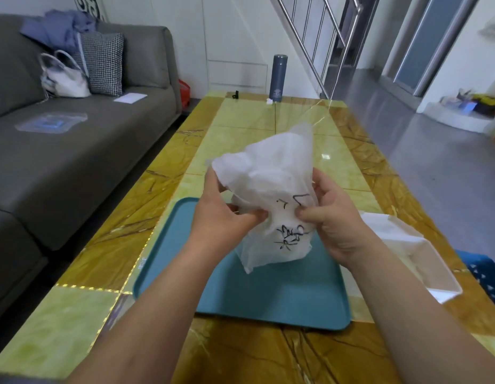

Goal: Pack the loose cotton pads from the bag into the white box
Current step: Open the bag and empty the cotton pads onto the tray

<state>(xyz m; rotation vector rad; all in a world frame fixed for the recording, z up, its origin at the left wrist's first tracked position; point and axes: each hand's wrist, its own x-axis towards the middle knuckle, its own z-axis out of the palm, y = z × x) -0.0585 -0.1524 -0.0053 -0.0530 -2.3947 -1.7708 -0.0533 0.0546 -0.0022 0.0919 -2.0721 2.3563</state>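
Note:
A translucent white plastic bag [271, 184] with black handwriting on its front is held up above a teal tray [271, 297]. My left hand [221, 214] grips the bag's left side, fingers curled into the plastic. My right hand [329, 220] pinches the bag's right side at about the same height. White contents show dimly through the plastic; single cotton pads cannot be made out. The white box [407, 250] lies on the table to the right of the tray, partly behind my right forearm.
The tray sits on a glossy yellow-green and brown marble table [240, 139]. A grey flask [278, 78] stands at the table's far end. A grey sofa [74, 128] with a handbag and cushion runs along the left. A stair railing rises at the back right.

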